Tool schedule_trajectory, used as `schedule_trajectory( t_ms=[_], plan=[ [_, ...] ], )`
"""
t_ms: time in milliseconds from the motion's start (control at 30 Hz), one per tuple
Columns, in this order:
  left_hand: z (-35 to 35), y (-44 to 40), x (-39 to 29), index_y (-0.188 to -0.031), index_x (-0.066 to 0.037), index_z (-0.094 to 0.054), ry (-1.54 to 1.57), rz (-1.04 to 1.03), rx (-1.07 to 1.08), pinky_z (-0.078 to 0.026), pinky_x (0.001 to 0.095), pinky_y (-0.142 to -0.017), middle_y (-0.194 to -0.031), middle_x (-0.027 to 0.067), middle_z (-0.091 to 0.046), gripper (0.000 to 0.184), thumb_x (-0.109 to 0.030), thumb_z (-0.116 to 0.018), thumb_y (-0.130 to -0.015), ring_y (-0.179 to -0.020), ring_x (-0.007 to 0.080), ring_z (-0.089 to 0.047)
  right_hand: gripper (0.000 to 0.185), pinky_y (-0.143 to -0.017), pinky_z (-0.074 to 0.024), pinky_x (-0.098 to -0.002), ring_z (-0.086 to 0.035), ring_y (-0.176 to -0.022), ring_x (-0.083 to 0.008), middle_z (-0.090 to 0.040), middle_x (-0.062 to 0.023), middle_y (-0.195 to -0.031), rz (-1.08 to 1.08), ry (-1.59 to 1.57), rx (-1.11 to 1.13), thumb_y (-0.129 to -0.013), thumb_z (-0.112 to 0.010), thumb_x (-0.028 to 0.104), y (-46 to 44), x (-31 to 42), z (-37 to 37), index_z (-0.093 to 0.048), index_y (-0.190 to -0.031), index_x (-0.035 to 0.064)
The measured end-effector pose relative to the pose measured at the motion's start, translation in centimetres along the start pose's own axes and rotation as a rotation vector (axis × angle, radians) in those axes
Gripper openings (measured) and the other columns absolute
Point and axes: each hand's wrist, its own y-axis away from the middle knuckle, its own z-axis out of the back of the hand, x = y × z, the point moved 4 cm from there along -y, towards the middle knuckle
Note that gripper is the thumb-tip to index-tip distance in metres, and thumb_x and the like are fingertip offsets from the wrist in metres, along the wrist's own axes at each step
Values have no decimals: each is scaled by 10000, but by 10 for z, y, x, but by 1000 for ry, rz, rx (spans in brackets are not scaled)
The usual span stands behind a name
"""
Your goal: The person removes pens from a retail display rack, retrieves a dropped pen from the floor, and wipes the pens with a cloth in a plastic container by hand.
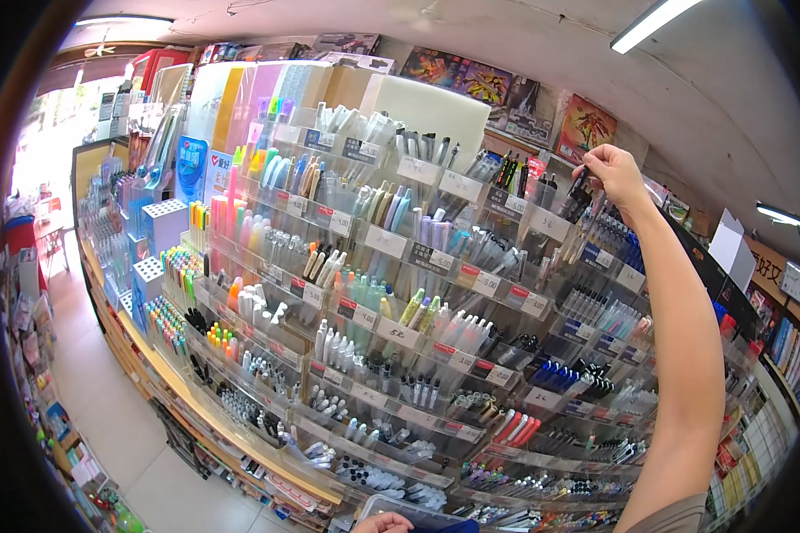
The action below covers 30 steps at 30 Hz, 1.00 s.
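My right hand [615, 178] reaches up to the top right of the pen rack. Its fingers are pinched at the top of some dark pens [580, 194], which are at a clear compartment there; how many are in the grip is not clear. At the bottom edge, only part of my left hand [384, 523] shows, its fingers curled. Just behind it are a clear plastic container [398, 505] and something blue [459, 527]. Whether the left fingers hold the container or another thing is hidden by the frame edge.
Stepped clear compartments full of pens fill the tilted display, with price labels [400, 332] on their fronts. Notebooks and folders [436, 107] stand behind the top row. White holed pen stands [165, 222] are at left, beside a tiled aisle [107, 391]. Boxes [587, 127] line the wall.
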Motion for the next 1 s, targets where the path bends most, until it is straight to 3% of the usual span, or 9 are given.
schedule_trajectory(
  t_ms=[167, 267, 400, 500, 600, 767, 867, 1000],
  plan=[
    [2, -1, 3, -944, -53, -511, 23, -8, 10, -433, 240, -589, -698, 29, -514, 122, -152, -477, -881, -641, 114, -520, 101, -570, -413, -242, -513, -619, -87, -614, -48, -706, 92, -10, 94, -813, -549, 103, -1, -4, -5, -560, -800, 3],
    [3, -1, 4, -947, -54, -511, 12, -10, 12, -433, 239, -592, -700, 29, -513, 127, -157, -478, -882, -642, 114, -519, 120, -603, -426, -264, -531, -657, -106, -617, -64, -716, 6, 296, 204, -792, -564, 102, 6, -5, -16, -584, -786, -17],
    [2, 0, 1, -946, -55, -512, 9, -11, 7, -429, 236, -589, -702, 27, -513, 131, -164, -479, -883, -642, 110, -518, 132, -634, -439, -272, -566, -673, -137, -624, -106, -723, 89, 366, 195, -740, -573, 72, -3, -4, -24, -619, -813, -28],
    [0, 1, 0, -947, -56, -513, 1, -5, 5, -425, 232, -584, -703, 25, -515, 131, -165, -479, -882, -642, 107, -517, 170, -634, -448, -281, -569, -647, -155, -632, -121, -739, 299, 372, 148, -718, -574, 60, -4, 8, -37, -624, -851, -33],
    [1, 2, -1, -947, -58, -514, -10, -7, 9, -422, 225, -579, -703, 24, -515, 130, -165, -478, -882, -642, 105, -517, 183, -631, -453, -288, -578, -645, -165, -637, -126, -750, 234, 396, 252, -717, -574, 58, -3, 8, -51, -627, -871, -24],
    [1, 2, -1, -945, -56, -514, 8, -11, 2, -420, 217, -574, -702, 22, -514, 131, -166, -474, -884, -639, 103, -518, 158, -631, -447, -272, -574, -658, -123, -634, -97, -712, 167, 351, 75, -723, -608, 95, -11, 10, -37, -641, -836, -10],
    [1, 0, 1, -944, -55, -514, 33, -5, 13, -422, 219, -572, -702, 20, -513, 131, -164, -473, -884, -634, 103, -518, 149, -646, -417, -233, -531, -665, -84, -617, -20, -719, 91, 173, -26, -753, -616, 135, -17, 4, -20, -640, -823, 6],
    [1, -1, 0, -943, -56, -516, -25, -11, 16, -423, 219, -573, -702, 20, -513, 129, -161, -477, -881, -631, 102, -517, 145, -612, -393, -227, -495, -656, -59, -591, 6, -708, -19, 101, -13, -764, -607, 143, -17, 4, -9, -639, -814, 11]
  ],
)
